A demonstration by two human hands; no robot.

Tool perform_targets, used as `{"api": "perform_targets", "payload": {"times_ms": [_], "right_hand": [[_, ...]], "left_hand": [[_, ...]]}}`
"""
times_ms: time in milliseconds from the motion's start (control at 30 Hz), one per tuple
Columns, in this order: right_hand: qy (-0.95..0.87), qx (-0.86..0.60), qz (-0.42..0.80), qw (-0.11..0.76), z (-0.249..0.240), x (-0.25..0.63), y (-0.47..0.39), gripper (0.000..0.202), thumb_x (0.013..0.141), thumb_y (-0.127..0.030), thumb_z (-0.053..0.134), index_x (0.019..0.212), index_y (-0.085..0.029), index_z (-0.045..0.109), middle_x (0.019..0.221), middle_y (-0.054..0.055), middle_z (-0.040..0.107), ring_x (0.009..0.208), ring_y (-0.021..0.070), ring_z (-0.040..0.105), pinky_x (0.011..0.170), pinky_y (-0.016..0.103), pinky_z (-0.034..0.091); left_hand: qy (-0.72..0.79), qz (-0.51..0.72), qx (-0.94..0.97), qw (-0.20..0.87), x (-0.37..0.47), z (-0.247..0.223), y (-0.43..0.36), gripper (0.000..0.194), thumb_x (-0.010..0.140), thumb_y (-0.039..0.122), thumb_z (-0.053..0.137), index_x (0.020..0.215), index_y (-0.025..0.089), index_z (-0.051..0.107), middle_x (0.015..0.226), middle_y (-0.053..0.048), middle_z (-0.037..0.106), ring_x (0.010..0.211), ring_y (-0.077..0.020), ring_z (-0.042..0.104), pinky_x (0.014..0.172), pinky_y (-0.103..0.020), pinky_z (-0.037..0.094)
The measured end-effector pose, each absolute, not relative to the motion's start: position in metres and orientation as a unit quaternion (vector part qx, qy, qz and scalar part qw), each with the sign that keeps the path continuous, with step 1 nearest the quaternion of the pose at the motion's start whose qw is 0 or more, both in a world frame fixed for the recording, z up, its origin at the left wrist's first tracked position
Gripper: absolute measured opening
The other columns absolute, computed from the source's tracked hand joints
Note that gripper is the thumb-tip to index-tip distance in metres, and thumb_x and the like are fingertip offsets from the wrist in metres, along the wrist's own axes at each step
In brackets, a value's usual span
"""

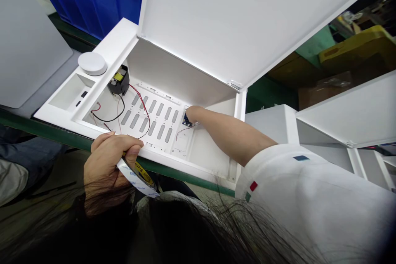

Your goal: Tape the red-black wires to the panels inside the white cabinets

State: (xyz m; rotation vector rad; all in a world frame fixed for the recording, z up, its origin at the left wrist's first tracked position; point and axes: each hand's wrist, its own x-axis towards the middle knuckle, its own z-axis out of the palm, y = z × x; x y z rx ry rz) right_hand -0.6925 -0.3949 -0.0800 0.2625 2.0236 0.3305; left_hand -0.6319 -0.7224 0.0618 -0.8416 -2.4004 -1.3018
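My left hand (107, 159) is closed around a roll of yellow-labelled tape (142, 174) by the box's front edge. A strip with white, blue-printed backing hangs off the roll. My right arm reaches into an open white box (213, 146). Down at the inner floor, my right hand (193, 114) is at a small blue circuit board (187, 120) with thin wires, and seems to touch it. The fingers are turned away, so their grip is hidden. Left of the slotted floor panel (151, 117) sits a black component with a yellow part (119, 80), trailing red and black wires.
The box's white lid (235, 16) stands raised at the back. A round white knob (92, 63) sits on its left rim. Behind is a blue crate (99, 0). More white housings (272, 121) stand at the right, with a yellow bin (355, 47) beyond. The table edge is green.
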Motion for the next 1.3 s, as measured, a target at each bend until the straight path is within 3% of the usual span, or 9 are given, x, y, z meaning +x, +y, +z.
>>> {"api": "perform_targets", "payload": {"times_ms": [300,467,700,1100,1300], "right_hand": [[0.851,0.092,0.134,0.499,-0.072,-0.680,-0.407,0.038,0.058,-0.005,0.076,0.095,-0.012,0.073,0.095,0.014,0.070,0.093,0.0312,0.066,0.078,0.039,0.051],[0.828,0.056,0.172,0.531,-0.078,-0.675,-0.407,0.035,0.059,-0.004,0.074,0.093,-0.013,0.073,0.096,0.013,0.070,0.090,0.0281,0.066,0.077,0.035,0.050],[0.827,0.092,0.167,0.529,-0.080,-0.696,-0.388,0.026,0.060,-0.006,0.076,0.086,-0.009,0.074,0.087,0.013,0.071,0.089,0.0284,0.065,0.081,0.036,0.048],[0.842,0.050,0.173,0.508,-0.071,-0.689,-0.399,0.034,0.063,-0.010,0.077,0.097,-0.007,0.073,0.101,0.016,0.072,0.093,0.0293,0.066,0.083,0.037,0.050],[0.816,0.047,0.197,0.542,-0.078,-0.694,-0.393,0.027,0.063,-0.007,0.072,0.090,-0.009,0.074,0.094,0.013,0.072,0.089,0.0280,0.066,0.082,0.036,0.050]], "left_hand": [[-0.828,-0.459,-0.291,0.139,-0.632,0.060,-0.724,0.010,0.085,0.014,0.056,0.084,0.021,0.062,0.077,0.001,0.069,0.069,-0.0145,0.063,0.096,-0.038,0.041],[-0.834,-0.451,-0.291,0.129,-0.632,0.062,-0.724,0.012,0.087,0.015,0.054,0.086,0.024,0.062,0.076,0.001,0.069,0.071,-0.0158,0.064,0.095,-0.040,0.041],[-0.826,-0.462,-0.291,0.141,-0.633,0.061,-0.723,0.012,0.084,0.014,0.055,0.084,0.022,0.064,0.075,0.003,0.069,0.068,-0.0141,0.064,0.096,-0.036,0.041],[-0.820,-0.460,-0.311,0.138,-0.635,0.058,-0.726,0.012,0.086,0.014,0.054,0.087,0.022,0.063,0.076,0.001,0.068,0.070,-0.0150,0.065,0.096,-0.037,0.041],[-0.822,-0.456,-0.312,0.139,-0.634,0.060,-0.726,0.012,0.085,0.012,0.055,0.087,0.021,0.063,0.076,0.000,0.069,0.071,-0.0146,0.064,0.095,-0.038,0.042]]}}
